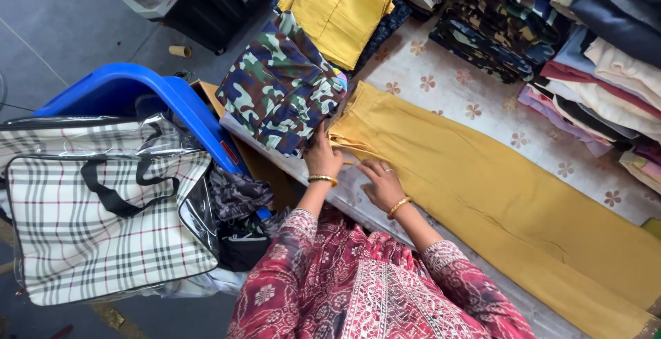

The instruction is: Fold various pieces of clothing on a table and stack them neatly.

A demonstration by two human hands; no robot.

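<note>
left hand (322, 158) pinches the waistband of the mustard trousers (496, 194), pinning it at 9 o'clock. right hand (381, 184) lies open and flat just beside it, pressing the cloth smooth on the floral table cover (447, 88).

The person wears a loose tunic (358, 291) in deep maroon, printed all over with pale pink and white paisley and floral figures; a denser band of fine light embroidery runs down its middle, toward six o'clock in the head view. The sleeves are long and wide and end just above the wrists, their cuffs edged with a closer, lighter pattern. The left hand (323, 156), at about eleven o'clock from the tunic, carries a thin gold bangle at the wrist. The right hand (381, 184), at about one o'clock, carries a like gold bangle and a pale ring on one finger.
</note>
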